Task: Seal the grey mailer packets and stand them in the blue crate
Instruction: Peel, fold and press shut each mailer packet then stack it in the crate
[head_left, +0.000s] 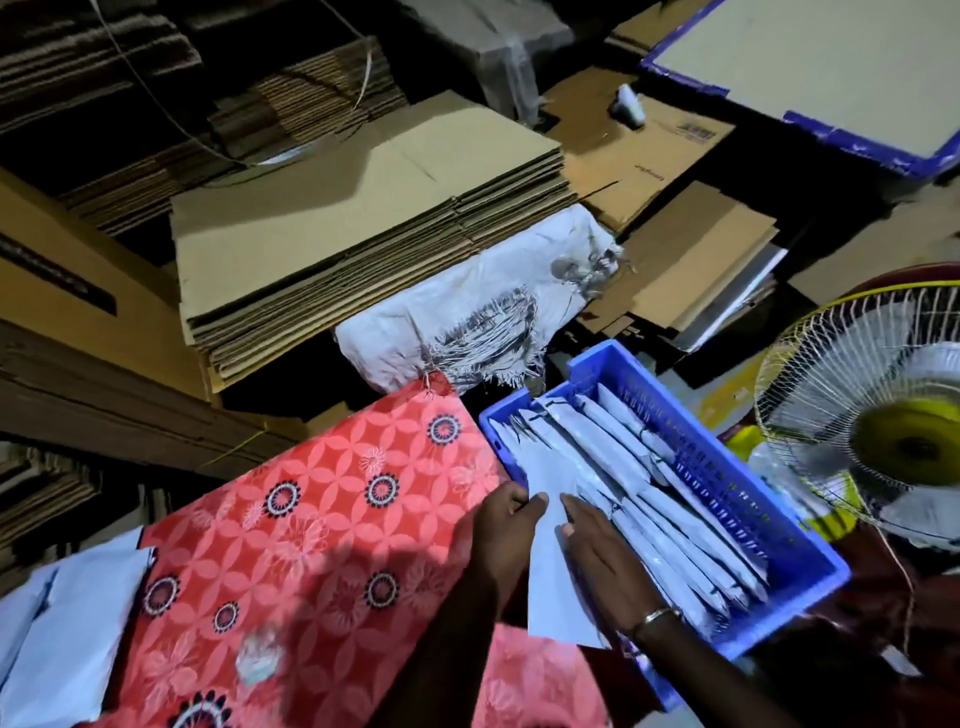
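Head view, setting: a dim packing corner is showing, with a stack of flattened brown cardboard sheets (363, 218) lying at the back and a white wire-caged fan (878, 441) standing at the right edge.
Head view, crate: a blue perforated plastic crate (769, 499) is sitting at a slant just right of centre, beside a red floral patterned cloth (322, 519) that is covering the surface to its left.
Head view, filed packets: a row of grey plastic mailer packets (675, 499) is standing on edge inside the crate, leaning one against the next like files, apparently so that each new one can slide in at the near-left end.
Head view, packet in hand: a flat pale grey mailer packet (550, 571) is hanging over the crate's near-left corner, upright, partly inside and touching the row.
Head view, left hand (506, 525): it is pinching the packet's top edge with curled fingers, seemingly to steady it upright.
Head view, right hand (597, 540): it is lying flat with straight fingers against the packet and the row, likely pushing the row aside to open a slot; a thin bangle is circling the wrist.
Head view, waiting stock: more pale grey mailer packets (67, 634) are lying flat at the lower left, well apart from the crate.
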